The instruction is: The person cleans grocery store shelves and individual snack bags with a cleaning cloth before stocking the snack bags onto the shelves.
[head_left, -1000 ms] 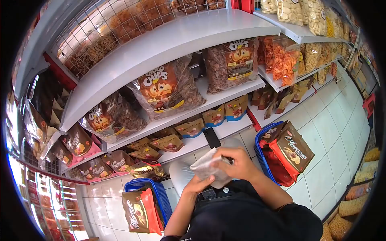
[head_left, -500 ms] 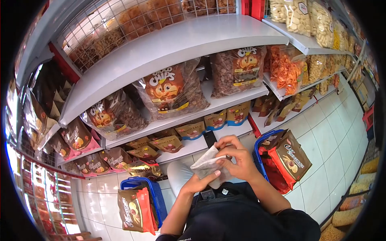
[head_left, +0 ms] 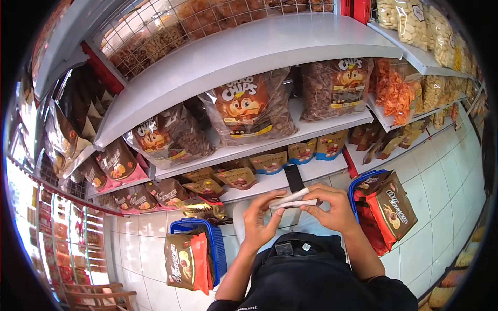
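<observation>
A folded whitish cloth [head_left: 291, 199] is stretched between my two hands, in front of the lowest shelf and above my lap. My left hand [head_left: 260, 218] pinches its left end between thumb and fingers. At the other end, the fingers and thumb of my right hand [head_left: 331, 206] are closed on the cloth. A black phone-like object [head_left: 294, 179] shows just beyond the cloth, near the shelf edge. Both hands are apart from the baskets on either side.
A blue basket [head_left: 217, 254] with brown-and-red snack bags stands at the left, another blue basket [head_left: 354, 199] at the right. Ahead, a grey shelf [head_left: 249, 46] overhangs large choco chips bags [head_left: 244, 106]. A wooden rack [head_left: 101, 295] is at the lower left.
The cloth has turned from upright to a flat, narrow fold. My left hand has moved up to its left end. The whole view has shifted, with the shelves and baskets further right.
</observation>
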`<action>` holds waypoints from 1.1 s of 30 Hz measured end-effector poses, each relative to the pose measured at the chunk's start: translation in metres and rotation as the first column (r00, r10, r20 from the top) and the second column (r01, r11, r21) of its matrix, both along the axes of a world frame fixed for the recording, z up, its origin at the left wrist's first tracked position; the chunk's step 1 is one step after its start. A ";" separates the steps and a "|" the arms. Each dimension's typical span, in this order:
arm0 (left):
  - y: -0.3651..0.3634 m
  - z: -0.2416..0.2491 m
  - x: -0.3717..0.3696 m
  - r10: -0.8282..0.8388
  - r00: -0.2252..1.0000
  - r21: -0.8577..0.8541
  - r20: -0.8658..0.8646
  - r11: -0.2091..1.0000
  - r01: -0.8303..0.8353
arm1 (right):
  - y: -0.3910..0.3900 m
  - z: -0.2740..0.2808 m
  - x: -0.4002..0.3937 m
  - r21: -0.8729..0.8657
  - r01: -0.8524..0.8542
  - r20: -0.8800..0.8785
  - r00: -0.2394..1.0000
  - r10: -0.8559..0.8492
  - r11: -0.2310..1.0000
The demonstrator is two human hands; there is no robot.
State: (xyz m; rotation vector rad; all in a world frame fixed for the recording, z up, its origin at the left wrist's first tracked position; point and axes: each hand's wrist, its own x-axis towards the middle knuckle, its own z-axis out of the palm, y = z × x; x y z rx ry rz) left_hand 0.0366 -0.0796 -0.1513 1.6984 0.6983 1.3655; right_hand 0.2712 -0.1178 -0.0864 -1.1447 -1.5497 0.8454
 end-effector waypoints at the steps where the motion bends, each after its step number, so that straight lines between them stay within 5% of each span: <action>1: 0.005 0.011 -0.005 0.015 0.994 0.076 -0.105 0.997 -0.007 | 0.001 0.000 -0.001 0.063 0.007 0.035 0.999 -0.009 0.998; 3: 0.011 0.038 -0.011 0.060 0.954 0.225 -0.295 0.974 0.009 | 0.004 -0.001 0.002 0.187 0.017 0.112 0.993 -0.039 0.982; 8: 0.015 0.056 -0.008 0.098 0.936 0.208 -0.337 0.978 -0.027 | 0.003 -0.005 0.003 0.185 0.067 0.092 0.992 -0.085 0.980; 11: 0.016 0.040 -0.011 0.001 0.948 -0.007 -0.318 1.000 -0.004 | 0.000 -0.002 0.003 0.224 0.060 0.129 0.988 -0.090 0.973; 17: 0.004 0.033 -0.020 0.026 0.979 -0.082 -0.201 0.996 -0.044 | -0.010 -0.016 0.013 0.172 -0.003 0.065 0.998 -0.009 0.985; 19: -0.001 0.037 -0.017 0.030 0.989 -0.147 -0.146 0.988 -0.051 | -0.002 -0.041 -0.005 0.078 -0.044 -0.495 0.865 0.077 0.996; 21: 0.006 0.033 -0.012 0.013 0.986 -0.227 -0.169 0.973 -0.051 | 0.012 -0.063 0.001 0.029 -0.232 -0.477 0.851 0.218 0.972; 22: 0.012 0.026 -0.001 0.034 0.981 -0.234 -0.190 0.969 -0.079 | 0.012 -0.085 0.008 -0.167 -0.249 -0.310 0.932 0.189 0.954; 25: 0.035 -0.036 0.006 0.047 0.959 -0.239 -0.280 0.964 -0.117 | 0.005 -0.148 0.004 -0.476 -0.422 -0.493 0.854 0.163 0.771; 29: 0.024 -0.051 0.010 -0.045 0.965 -0.454 -0.256 0.887 -0.079 | -0.020 -0.150 0.004 -0.272 0.003 -0.351 0.931 -0.103 0.962; 33: 0.029 -0.113 0.013 -0.068 0.963 -0.435 -0.260 0.899 -0.054 | -0.037 -0.140 0.048 -0.055 0.319 -0.224 0.920 -0.323 0.946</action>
